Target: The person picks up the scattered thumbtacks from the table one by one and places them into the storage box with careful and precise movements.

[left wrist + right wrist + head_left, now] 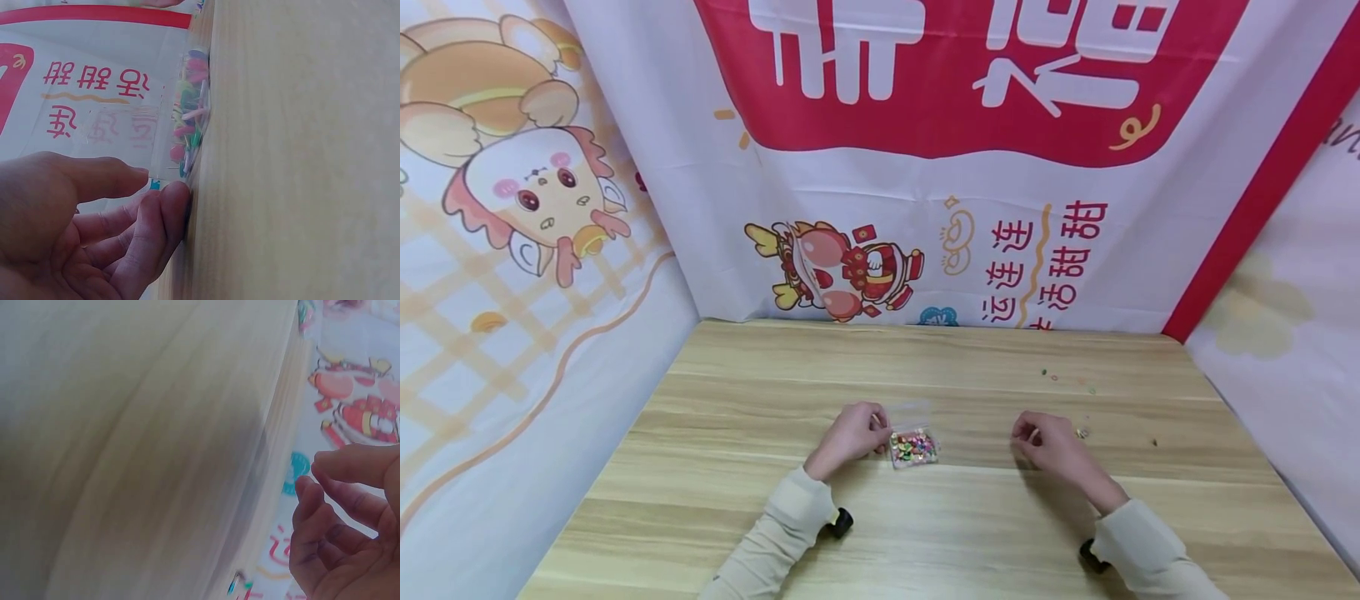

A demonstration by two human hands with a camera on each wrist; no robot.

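Observation:
A small clear plastic bag (913, 447) filled with small colourful pieces lies on the table between the two hands. In the left wrist view the pieces (189, 112) show rounded coloured heads and thin metallic prongs; their exact kind is unclear. My left hand (855, 432) is at the bag's left edge, pinching it between thumb and fingers (172, 200). To the right of the bag, my right hand (1048, 442) hovers low over the table. Its thumb and fingers (309, 494) are loosely curved, tips close together, with nothing visible between them.
Several tiny loose pieces (1081, 432) lie on the wooden table (737, 375) beyond and beside the right hand, one brown piece (1154, 442) farther right. A printed cloth (880, 208) hangs at the table's back edge, with more printed cloth (535, 250) along the sides.

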